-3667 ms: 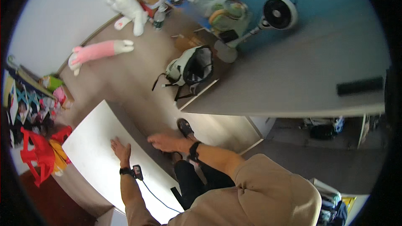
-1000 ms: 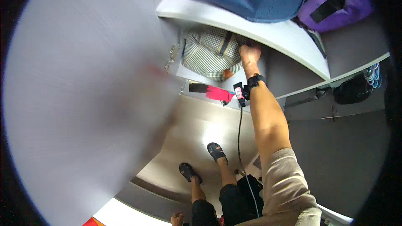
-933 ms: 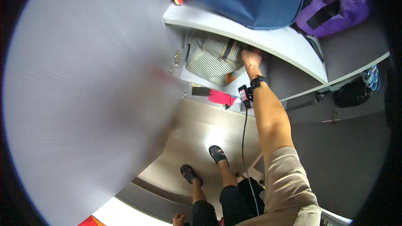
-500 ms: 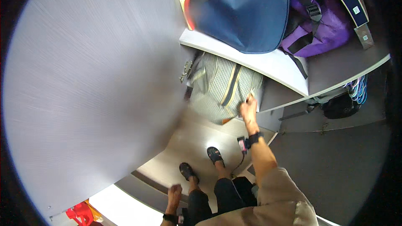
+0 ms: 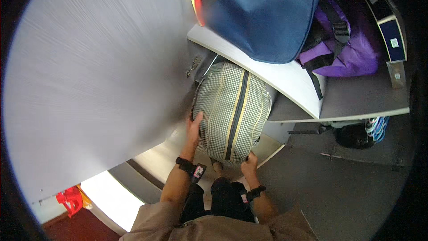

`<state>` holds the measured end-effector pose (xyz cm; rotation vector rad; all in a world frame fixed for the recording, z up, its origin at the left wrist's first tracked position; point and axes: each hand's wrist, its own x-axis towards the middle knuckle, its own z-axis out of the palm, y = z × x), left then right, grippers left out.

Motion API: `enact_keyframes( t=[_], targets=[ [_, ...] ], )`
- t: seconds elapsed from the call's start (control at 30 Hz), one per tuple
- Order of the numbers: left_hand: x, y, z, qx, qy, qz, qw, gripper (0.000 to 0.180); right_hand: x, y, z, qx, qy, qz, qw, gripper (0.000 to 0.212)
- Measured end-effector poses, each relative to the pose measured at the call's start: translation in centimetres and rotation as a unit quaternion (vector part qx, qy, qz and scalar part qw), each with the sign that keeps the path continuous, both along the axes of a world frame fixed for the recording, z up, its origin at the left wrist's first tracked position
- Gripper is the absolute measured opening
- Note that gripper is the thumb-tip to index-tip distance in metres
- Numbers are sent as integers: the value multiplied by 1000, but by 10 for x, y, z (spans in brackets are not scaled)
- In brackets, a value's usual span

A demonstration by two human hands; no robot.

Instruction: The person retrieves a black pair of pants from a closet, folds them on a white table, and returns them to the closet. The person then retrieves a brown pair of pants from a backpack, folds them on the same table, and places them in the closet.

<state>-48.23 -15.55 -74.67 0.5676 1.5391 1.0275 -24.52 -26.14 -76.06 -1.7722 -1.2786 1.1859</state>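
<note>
A checked travel bag in grey-white with yellow-trimmed seams and a dark zip down its top sits between my two hands, its far end under the white shelf. My left hand grips its left side, thumb on the fabric and the other fingers partly hidden. At the near right corner, my right hand is closed on the bag's edge; what exactly the fingers pinch is hard to see. Both wrists wear a dark strap with a small device.
A large grey panel rises along the left. On the white shelf above stand a blue bag and a purple bag. Coiled blue-white cords hang in the right compartment. A red object lies at lower left.
The checked bag has come out toward me from under the shelf. My left hand has risen from beside my leg onto its left side. My right hand has moved nearer with the bag.
</note>
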Motion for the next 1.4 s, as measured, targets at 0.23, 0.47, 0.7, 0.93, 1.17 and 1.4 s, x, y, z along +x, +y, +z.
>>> enact_keyframes(
  t=[0.23, 0.47, 0.7, 0.93, 1.17, 1.4],
  targets=[
    [-28, -18, -41, -101, -191, 92, 972, 92, 13, 5, 2, 57, -9, 27, 998, 23],
    [-32, -34, -143, -47, -298, 117, 946, 51, 18, 8, 7, 36, -63, 54, 996, 11],
    [-28, -8, -98, -80, -265, 198, 941, 31, 56, -9, -9, 6, -101, 63, 993, 14],
    [1, -26, 51, 61, -339, 37, 938, 12, 54, -22, -22, -1, -89, 57, 994, 15],
    [38, -72, 148, 157, -321, -249, 900, 15, 39, -37, -71, 270, -228, 2, 936, 11],
    [18, -128, 195, 81, -306, -300, 900, 21, 69, -77, 13, -49, 7, 5, 999, 20]
  ],
)
